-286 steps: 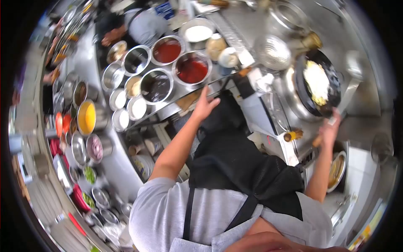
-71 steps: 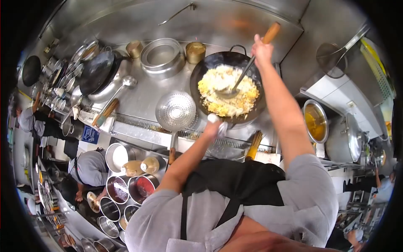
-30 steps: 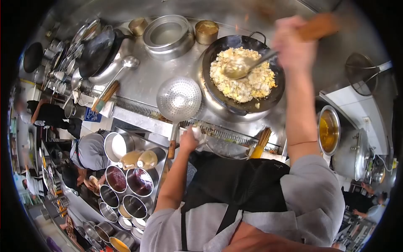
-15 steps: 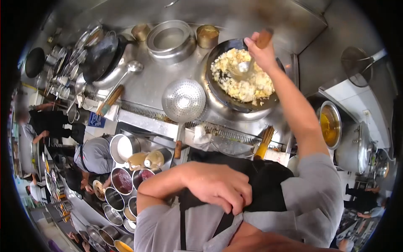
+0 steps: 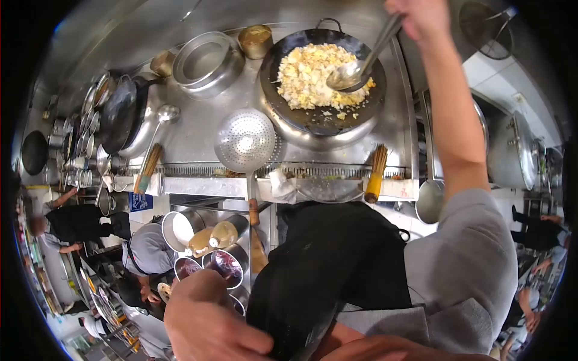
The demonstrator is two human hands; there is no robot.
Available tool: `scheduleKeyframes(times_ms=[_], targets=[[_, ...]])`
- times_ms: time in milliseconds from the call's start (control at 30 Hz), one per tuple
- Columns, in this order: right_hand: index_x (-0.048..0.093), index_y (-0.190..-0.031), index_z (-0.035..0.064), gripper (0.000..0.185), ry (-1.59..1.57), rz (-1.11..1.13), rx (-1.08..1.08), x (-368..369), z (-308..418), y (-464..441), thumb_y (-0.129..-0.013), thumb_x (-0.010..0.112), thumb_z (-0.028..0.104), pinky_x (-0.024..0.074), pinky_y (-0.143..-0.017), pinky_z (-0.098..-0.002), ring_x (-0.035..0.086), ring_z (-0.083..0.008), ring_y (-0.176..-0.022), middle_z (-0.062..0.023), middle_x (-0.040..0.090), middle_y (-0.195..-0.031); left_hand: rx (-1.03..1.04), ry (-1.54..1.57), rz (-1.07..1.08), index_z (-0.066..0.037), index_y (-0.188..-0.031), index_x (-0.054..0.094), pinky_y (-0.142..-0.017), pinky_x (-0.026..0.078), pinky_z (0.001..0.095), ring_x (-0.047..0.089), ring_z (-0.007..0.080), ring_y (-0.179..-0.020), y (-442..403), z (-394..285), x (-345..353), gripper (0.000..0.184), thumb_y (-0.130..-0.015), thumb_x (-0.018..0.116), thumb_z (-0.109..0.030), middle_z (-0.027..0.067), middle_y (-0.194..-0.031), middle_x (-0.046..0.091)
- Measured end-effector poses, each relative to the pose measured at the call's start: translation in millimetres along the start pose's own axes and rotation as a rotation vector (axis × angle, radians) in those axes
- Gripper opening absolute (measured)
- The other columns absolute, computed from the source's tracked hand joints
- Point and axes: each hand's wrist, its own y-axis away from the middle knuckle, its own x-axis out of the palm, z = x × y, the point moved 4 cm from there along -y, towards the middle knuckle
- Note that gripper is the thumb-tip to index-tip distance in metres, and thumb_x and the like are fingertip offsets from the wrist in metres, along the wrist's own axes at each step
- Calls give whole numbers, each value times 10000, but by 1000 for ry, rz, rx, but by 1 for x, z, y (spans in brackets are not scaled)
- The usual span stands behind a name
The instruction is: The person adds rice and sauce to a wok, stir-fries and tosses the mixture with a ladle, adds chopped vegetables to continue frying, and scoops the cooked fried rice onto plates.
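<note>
While the left hand [image 5: 211, 319], whose grip I cannot tell, hangs well short of the wok [image 5: 364, 111], the right hand [image 5: 427, 21] clasps the ladle [image 5: 344, 77] far up, probably avoiding wok heat, its bowl touching yellow-flecked food [image 5: 310, 69] inside.

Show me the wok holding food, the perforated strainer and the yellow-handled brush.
Wok [image 5: 308, 119]: head view, bare inner wall.
Perforated strainer [image 5: 245, 141]: head view, round bowl.
Yellow-handled brush [image 5: 373, 188]: head view, the handle.
</note>
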Motion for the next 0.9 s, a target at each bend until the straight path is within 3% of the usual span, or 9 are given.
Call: scheduleKeyframes(times_ms=[167, 233, 267, 367, 433, 500, 667, 733, 900], targets=[[562, -810, 42, 203, 147, -353, 34, -38, -137, 37, -854, 717, 165, 385, -430, -281, 473, -112, -466, -11, 519, -595, -69, 87, 47, -156, -572, 406, -453, 306, 296, 487, 172, -565, -5, 16, 5, 355, -925, 423, -112, 8, -601, 415], [499, -840, 126, 207, 137, -314, -13, -22, -148, 21, -902, 689, 178, 340, -405, -245, 384, -75, -424, 53, 423, -573, -37, 143, 60, -136, -587, 455, -474, 334, 296, 522, 174, -593, -3, 32, 6, 344, -931, 462, -130, 25, -633, 476], [496, -842, 126, 206, -15, -208, 72, -11, -137, 12, -901, 689, 169, 329, -402, -245, 386, -75, -428, 52, 427, -578, -57, 181, 173, -11, -832, 624, -570, 446, 353, 602, 231, -773, 19, 39, 2, 212, -906, 575, -203, 114, -953, 650], [489, -820, 136, 206, -137, -139, 59, 23, -27, 16, -907, 675, 149, 301, -383, -237, 359, -63, -422, 62, 430, -578, -439, -163, -332, -38, -881, 674, -660, 494, 349, 654, 230, -816, 75, 90, -16, 164, -865, 677, -201, 86, -897, 687], [547, -827, 57, 225, -163, 112, -114, 12, -27, 33, -845, 736, 177, 390, -445, -273, 477, -109, -480, 1, 496, -586, -899, -441, -649, -13, -935, 678, -757, 508, 335, 657, 229, -845, 129, 148, -24, 144, -874, 669, -143, 92, -932, 690], [528, -834, 66, 226, 94, -71, 119, 35, -108, 60, -870, 724, 172, 370, -444, -268, 451, -102, -482, 11, 476, -593, -1110, -443, -851, -20, -965, 676, -808, 504, 361, 657, 255, -887, 165, 225, -25, 120, -869, 650, -88, 118, -962, 684], [529, -843, 72, 207, -68, -87, 72, 15, -69, 20, -893, 707, 164, 333, -451, -251, 401, -80, -482, 18, 459, -604, -741, -965, -632, -9, -945, 667, -784, 504, 416, 637, 340, -866, 160, 324, -47, 150, -904, 622, -146, 165, -969, 661], [513, -838, 80, 214, -94, -117, 13, 5, -56, 18, -895, 703, 160, 331, -448, -247, 392, -77, -473, 23, 451, -606, -1086, -924, -392, -20, -838, 659, -772, 485, 473, 622, 378, -821, 182, 369, -50, 261, -927, 579, -253, 184, -871, 664], [497, -846, 71, 214, -96, -153, 208, 6, -107, 46, -893, 695, 136, 332, -434, -261, 409, -102, -465, 13, 447, -607, -1139, -1141, -227, -54, -713, 648, -734, 487, 485, 638, 370, -733, 193, 364, -8, 385, -937, 540, -349, 166, -719, 659]])
